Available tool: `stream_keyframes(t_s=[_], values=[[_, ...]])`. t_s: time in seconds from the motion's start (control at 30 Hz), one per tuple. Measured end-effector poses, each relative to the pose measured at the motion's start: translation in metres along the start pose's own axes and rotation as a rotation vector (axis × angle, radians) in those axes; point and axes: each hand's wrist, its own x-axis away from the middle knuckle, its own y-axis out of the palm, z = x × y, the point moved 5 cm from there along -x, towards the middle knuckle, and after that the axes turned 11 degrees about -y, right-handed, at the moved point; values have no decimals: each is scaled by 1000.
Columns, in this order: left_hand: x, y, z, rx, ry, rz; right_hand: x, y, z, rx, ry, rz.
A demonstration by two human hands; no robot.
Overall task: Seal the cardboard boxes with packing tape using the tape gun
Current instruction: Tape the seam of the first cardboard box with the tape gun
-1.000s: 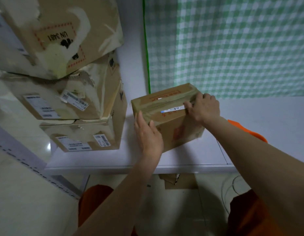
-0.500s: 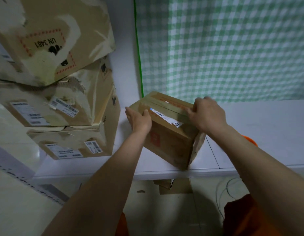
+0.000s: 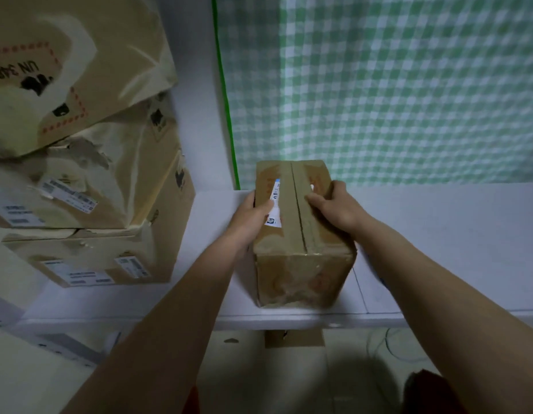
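A small brown cardboard box (image 3: pixel 301 255) stands on the white table (image 3: pixel 444 234), its short end facing me and its top seam running away from me. A white and blue label lies on the left top flap. My left hand (image 3: pixel 253 213) grips the box's left side, thumb on the top over the label. My right hand (image 3: pixel 336 207) grips the right side, thumb on the top flap near the seam. No tape gun is in view.
A stack of three worn cardboard boxes (image 3: pixel 89 180) with shipping labels stands on the left of the table. A green checked curtain (image 3: pixel 393 85) hangs behind. More cardboard (image 3: pixel 293 338) and cables lie on the floor under the table edge.
Both hands have turned the small box on the table, from lying crosswise to pointing its short end at me. The orange thing at the right is no longer seen.
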Motion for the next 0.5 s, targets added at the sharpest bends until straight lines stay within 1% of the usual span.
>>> stream_keyframes(t_s=[0.07, 0.13, 0.2, 0.23, 0.27, 0.33, 0.37, 0.43, 0.5], values=[[-3, 5, 4, 26, 21, 14, -4, -1, -1, -100, -66, 27], [-5, 8, 6, 43, 28, 29, -6, -4, 1, -162, -86, 31], [-2, 9, 4, -13, 59, 58, -4, -6, 0, -181, -92, 29], [1, 9, 4, -83, 89, 83, -3, -7, 0, -178, -93, 29], [6, 8, 5, -209, 138, 121, -1, -6, 0, -167, -91, 24], [26, 7, 10, -593, 299, 195, 5, -3, -1, -109, -93, 8], [40, 11, 13, -797, 388, 205, 8, -1, -3, -71, -94, 2], [67, 25, 14, -1099, 539, 141, 14, 1, -5, 2, -90, 11], [86, 39, 5, -1281, 569, 97, 20, 2, -5, 87, -96, 28]])
